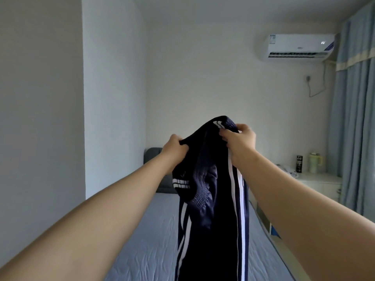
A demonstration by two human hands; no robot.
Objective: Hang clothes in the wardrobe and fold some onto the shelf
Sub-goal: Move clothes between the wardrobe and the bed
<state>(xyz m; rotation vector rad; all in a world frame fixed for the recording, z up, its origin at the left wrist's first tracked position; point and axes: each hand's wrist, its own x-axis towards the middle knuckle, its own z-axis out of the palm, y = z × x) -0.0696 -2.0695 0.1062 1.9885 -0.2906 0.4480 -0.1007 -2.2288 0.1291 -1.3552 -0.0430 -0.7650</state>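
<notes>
I am gripping the dark striped trousers at the waistband with my left hand and right hand, holding them up above the bed. Hanging or folding is still pending; no wardrobe is in view.

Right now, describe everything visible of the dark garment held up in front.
The garment is dark navy, a smooth sporty-looking fabric with white stripes running down its length and a gathered, ribbed-looking section near the top. It hangs bunched and roughly vertical, its lower end out of frame. The left hand and right hand each grip its top edge, holding it above the bed.
</notes>
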